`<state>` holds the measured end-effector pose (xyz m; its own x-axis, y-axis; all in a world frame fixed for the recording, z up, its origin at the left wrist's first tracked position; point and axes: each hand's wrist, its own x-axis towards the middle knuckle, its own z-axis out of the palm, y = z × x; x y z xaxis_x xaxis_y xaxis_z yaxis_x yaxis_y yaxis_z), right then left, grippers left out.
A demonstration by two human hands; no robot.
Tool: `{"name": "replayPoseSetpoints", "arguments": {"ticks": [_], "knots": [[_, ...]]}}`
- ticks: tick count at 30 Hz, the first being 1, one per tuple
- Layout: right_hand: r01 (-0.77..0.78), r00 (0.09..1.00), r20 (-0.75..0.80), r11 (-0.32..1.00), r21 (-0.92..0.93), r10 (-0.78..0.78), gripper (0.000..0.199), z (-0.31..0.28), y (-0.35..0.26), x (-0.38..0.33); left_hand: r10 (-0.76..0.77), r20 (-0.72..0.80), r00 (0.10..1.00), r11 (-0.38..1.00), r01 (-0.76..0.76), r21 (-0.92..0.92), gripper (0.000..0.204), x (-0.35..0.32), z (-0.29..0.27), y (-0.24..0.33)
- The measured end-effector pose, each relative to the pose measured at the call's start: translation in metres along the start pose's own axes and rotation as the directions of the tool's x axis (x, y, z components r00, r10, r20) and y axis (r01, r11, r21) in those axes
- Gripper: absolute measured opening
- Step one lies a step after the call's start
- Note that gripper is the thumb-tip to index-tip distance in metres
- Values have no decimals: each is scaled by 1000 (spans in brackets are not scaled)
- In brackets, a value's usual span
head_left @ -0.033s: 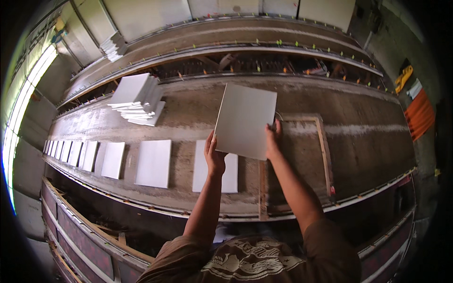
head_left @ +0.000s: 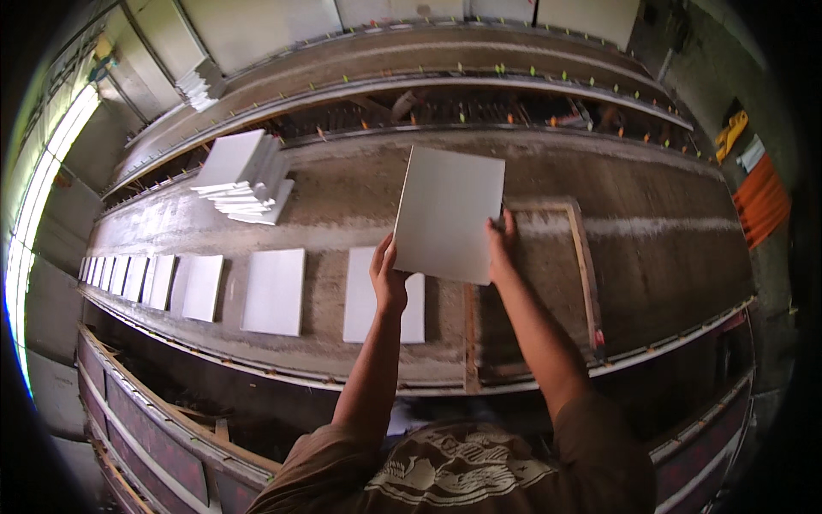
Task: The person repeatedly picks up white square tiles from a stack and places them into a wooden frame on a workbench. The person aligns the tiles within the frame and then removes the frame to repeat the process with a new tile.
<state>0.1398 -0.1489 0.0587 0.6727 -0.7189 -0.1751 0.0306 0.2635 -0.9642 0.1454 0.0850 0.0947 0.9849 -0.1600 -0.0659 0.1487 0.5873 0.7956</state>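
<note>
Holds a single white panel (head_left: 449, 214) up over the brown table (head_left: 668, 257), with the left hand (head_left: 389, 274) at its lower left corner and the right hand (head_left: 503, 247) at its right edge. Has the left fingers pressed close together along the panel's side, and seems to pinch the opposite side between right thumb and fingers. Cannot tell how far the fingertips reach behind, nor make out the small dark spot beside the right ones. Shows a row of flat white panels (head_left: 274, 291) running off to the left of the left fingers, spaced apart, with the nearest panel (head_left: 413, 308) just below those fingers and partly covered by the forearm. Has a stack of similar panels (head_left: 231, 158) farther left and beyond the left fingers (rather raggedly piled, with edges out of line). Shows a wooden frame (head_left: 584, 274) on the table, to the right of and below the right fingers. Looks partway along, judging by this layout: has a row already set out flat, one panel in hand and not yet put down, and a stack not spread out. Cannot tell whether to count that stack as finished or waiting.
</note>
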Motion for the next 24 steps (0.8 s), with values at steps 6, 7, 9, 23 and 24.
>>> {"name": "replayPoseSetpoints", "arguments": {"ticks": [6,7,9,23,24], "knots": [[123,991,87,943,-308,-101,51,-121,-52,24,-124,-3,992,845,107,523,34,-24,51,-62],[168,986,78,921,-351,-150,50,-144,-47,34,-166,24,986,804,122,582,34,-31,61,-74],[106,994,48,907,-407,-94,49,-164,-52,27,-234,41,971,708,142,692,34,-42,62,-95],[184,976,37,723,-666,-215,59,-238,63,42,-7,287,958,-146,-285,947,38,-87,52,-162],[172,978,30,712,-680,-207,58,-239,65,45,-3,293,956,-165,-289,943,38,-89,56,-160]]}}
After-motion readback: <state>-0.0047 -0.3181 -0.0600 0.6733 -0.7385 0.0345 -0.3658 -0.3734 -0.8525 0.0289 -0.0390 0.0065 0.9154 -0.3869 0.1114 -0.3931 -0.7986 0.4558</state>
